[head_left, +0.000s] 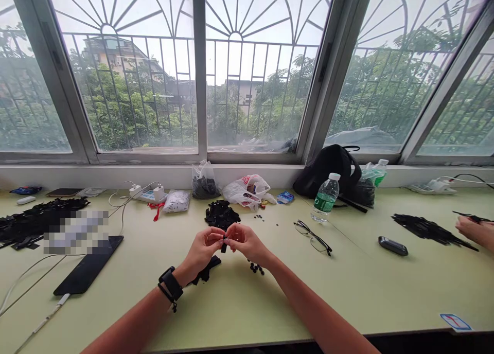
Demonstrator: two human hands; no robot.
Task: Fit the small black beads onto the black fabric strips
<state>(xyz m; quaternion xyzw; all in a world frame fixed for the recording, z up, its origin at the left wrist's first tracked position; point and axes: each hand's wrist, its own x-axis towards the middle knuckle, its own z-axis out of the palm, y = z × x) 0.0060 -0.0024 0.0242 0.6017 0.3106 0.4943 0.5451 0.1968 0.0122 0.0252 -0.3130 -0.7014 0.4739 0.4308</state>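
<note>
Over the middle of the table, my left hand (201, 251) and my right hand (247, 243) meet, both pinching a small black strip (224, 248) between thumbs and fingers. Its lower end hangs below my fingertips; the upper part is mostly hidden by them. Just beyond my hands lies a heap of black pieces (221, 214). Under my left wrist, a smaller group of black strips (208, 271) is partly covered. Several small round black parts (256, 267) lie by my right forearm.
Glasses (313, 238), a water bottle (326, 199) and a black backpack (328, 174) are to the right. Beyond them a co-worker's hand (476, 233) is near black strips (428, 228). A dark tablet (87, 269) with a cable and another black pile (42, 217) lie left.
</note>
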